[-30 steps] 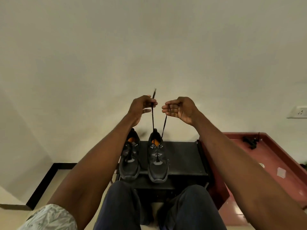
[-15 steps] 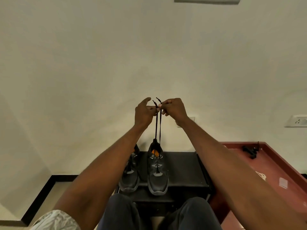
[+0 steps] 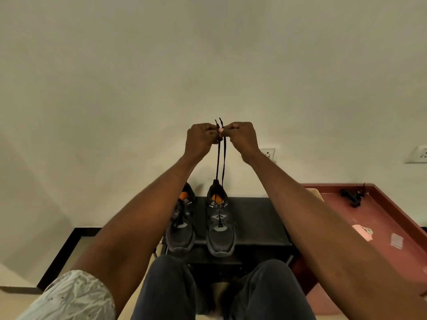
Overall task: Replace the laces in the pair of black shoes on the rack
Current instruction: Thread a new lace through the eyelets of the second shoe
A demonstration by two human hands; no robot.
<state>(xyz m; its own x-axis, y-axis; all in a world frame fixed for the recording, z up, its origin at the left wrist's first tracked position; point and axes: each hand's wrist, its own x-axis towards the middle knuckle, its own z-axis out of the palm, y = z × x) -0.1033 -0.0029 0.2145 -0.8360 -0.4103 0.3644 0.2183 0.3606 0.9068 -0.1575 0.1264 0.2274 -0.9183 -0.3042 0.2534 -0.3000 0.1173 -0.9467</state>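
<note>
Laces are the business here: a thin black cord lace (image 3: 220, 158) rises in two taut strands from the right-hand one of a pair of black mesh trainers with orange insoles, and both ends are held up together in front of the pale wall. The left hand (image 3: 200, 140) has its fingers curled in, pinching one strand just below its tip; the right hand (image 3: 240, 137) is curled the same way, pinching the other strand. The two hands touch at the thumbs, and the two short lace tips stick up just above them, side by side.

Below, the strands run down close together into the tongue of the right-hand trainer (image 3: 220, 221), which stands upright, toe toward the person, near the front edge of a low black shoe rack (image 3: 258, 218). The left-hand trainer (image 3: 181, 224) stands just beside it at the rack's left front corner; its lacing looks loose, though I cannot tell how far it is threaded.

Judging by this, the step in hand is evening the two ends after threading the right-hand trainer. The next move likely calls for comparing the tips, tightening through the eyelets, then tying or turning to the other trainer.

Right of the rack lies a dark red floor ledge (image 3: 392, 204).
</note>
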